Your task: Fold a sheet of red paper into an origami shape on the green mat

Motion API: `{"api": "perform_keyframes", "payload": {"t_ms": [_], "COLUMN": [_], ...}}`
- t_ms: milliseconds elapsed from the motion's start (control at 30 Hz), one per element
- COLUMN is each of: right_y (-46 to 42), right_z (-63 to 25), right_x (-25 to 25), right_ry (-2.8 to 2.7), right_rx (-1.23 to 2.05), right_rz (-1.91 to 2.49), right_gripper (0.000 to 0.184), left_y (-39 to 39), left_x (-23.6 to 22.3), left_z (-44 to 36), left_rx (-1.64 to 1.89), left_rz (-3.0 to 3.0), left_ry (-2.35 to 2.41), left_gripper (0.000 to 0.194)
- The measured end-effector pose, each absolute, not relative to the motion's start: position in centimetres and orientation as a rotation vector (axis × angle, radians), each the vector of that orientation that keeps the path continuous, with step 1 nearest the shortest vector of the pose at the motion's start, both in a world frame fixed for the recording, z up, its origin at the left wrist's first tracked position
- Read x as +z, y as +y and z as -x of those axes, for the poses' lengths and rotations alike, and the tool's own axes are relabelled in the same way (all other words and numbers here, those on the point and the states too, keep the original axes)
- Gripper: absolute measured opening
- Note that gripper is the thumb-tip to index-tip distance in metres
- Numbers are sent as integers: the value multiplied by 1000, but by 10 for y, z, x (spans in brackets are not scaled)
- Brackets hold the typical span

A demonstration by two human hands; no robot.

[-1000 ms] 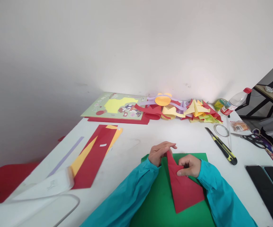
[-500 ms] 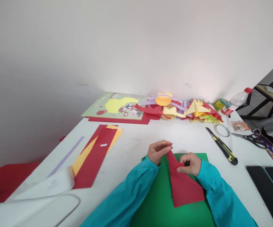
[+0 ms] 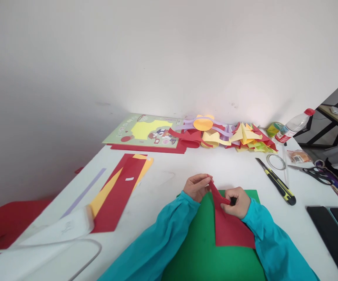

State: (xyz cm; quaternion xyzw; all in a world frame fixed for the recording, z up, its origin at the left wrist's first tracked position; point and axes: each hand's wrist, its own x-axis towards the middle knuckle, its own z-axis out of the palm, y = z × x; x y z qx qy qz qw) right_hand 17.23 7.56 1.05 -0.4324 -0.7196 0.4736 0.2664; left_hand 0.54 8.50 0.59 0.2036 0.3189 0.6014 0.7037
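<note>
Both hands grip a piece of red paper (image 3: 230,232) above a green sheet (image 3: 204,249) on the white table. My left hand (image 3: 197,186) pinches the paper's narrow upper end between thumb and fingers. On the other side, my right hand (image 3: 236,202) is closed around the folded edge, thumb on top; something small and dark shows inside its curled fingers, too hidden to name. The paper's upper part is drawn up into a narrow fold between the hands, while its wide lower part hangs over the green sheet.
A utility knife (image 3: 276,181), a tape roll (image 3: 276,162) and scissors (image 3: 312,171) lie to the right, near a black phone-like slab (image 3: 328,238). Red strips (image 3: 118,199) lie left, beside a white lamp-like device (image 3: 60,230). Paper crafts (image 3: 204,136) and a bottle (image 3: 294,127) stand along the wall.
The red paper's lower edge has risen slightly and turned more level. My right hand has tilted a little, still gripping the fold; my left hand keeps its pinch.
</note>
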Motion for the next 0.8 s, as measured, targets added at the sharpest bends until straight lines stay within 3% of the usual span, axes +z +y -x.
{"api": "perform_keyframes", "payload": {"t_ms": [167,533,700,800], "right_y": [73,71,74,77], "right_z": [-170,-167,-171,-173], "right_x": [12,11,9,8], "right_ry": [-1966,-1988,-1890,-1666], "right_rx": [1128,1140,1383,1675], "right_rz": [1162,1161,1139,1096], "right_gripper": [25,27,34,38], "left_y": [84,86,91,91], "left_x": [8,6,3,1], "left_z": [-4,-1,4,2], "left_rx": [1307,1314,1316,1231], "left_rz": [-444,-493,-492,-503], "left_ry": [640,556,549,552], "left_gripper": [21,16,13,26]}}
